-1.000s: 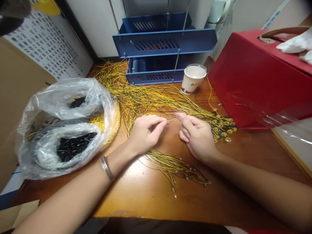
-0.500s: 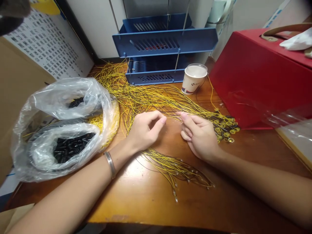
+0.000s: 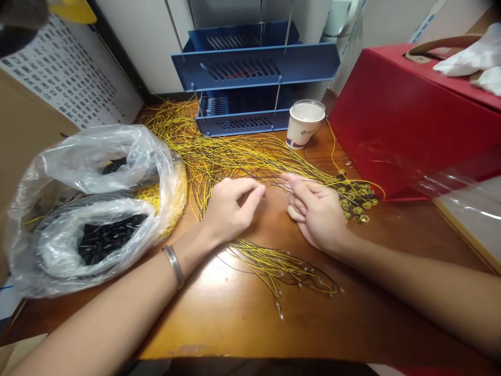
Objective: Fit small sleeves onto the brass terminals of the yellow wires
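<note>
My left hand (image 3: pixel 233 209) is pinched, thumb against forefinger, above the table's middle; what sits between its fingertips is too small to make out. Facing it across a short gap, my right hand (image 3: pixel 317 211) pinches a thin yellow wire (image 3: pixel 368 181), whose loose length loops out to the right. Behind both hands runs a long bundle of yellow and black wires (image 3: pixel 242 149), ending at the right in several yellow hexagonal caps (image 3: pixel 358 201). A smaller bundle of wires (image 3: pixel 266 261) comes out from below my left hand, with small clear tips at its ends.
A clear plastic bag (image 3: pixel 27 219) at the left holds black pieces (image 3: pixel 111 237) and yellow caps (image 3: pixel 151 196). Behind stand a blue tiered tray (image 3: pixel 254 65) and a paper cup (image 3: pixel 305 125). A red box (image 3: pixel 410 120) borders the right side of the table (image 3: pixel 195 324).
The wire stretched between my two hands no longer shows clearly there; a yellow wire loop now sticks out right of my right hand. The whole view has shifted slightly.
</note>
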A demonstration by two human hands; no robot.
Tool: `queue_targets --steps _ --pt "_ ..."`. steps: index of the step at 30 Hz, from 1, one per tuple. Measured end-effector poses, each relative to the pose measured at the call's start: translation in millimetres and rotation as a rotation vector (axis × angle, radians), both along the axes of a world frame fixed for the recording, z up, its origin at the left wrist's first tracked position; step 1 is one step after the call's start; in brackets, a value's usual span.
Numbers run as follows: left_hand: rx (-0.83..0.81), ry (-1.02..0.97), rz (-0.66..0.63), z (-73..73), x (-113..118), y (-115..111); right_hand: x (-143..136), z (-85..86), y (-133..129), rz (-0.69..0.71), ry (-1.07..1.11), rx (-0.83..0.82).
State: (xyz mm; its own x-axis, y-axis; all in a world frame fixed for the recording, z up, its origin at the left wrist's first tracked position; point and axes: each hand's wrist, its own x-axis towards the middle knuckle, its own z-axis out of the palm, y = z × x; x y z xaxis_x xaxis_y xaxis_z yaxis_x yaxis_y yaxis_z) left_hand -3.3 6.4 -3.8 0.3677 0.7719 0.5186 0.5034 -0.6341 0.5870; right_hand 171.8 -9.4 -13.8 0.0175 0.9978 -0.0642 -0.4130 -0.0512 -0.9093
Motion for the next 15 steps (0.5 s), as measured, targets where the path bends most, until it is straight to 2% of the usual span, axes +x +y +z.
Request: queue_targets --steps 3,6,9,13,15 --pt "0.031 -0.006 -0.032 -0.2 0.1 0.7 1.9 0.3 -0.9 0.053 -0.041 0.025" --pt "0.05 0.006 -0.115 -0.5 1.4 -0.3 3.5 1.5 -3.7 0.153 -0.218 0.119" --pt "0.035 -0.001 -0.146 -0.3 2.8 -0.9 2.9 1.3 -4.2 0.157 -0.328 0.176" --pt "0.006 -0.033 -0.072 0.8 2.1 2.3 0.8 -0.7 -1.3 0.026 -0.136 0.059" --pt "0.016 -0.046 -0.041 1.3 1.0 4.5 0.6 -0.3 -0.6 0.007 -0.074 0.014"
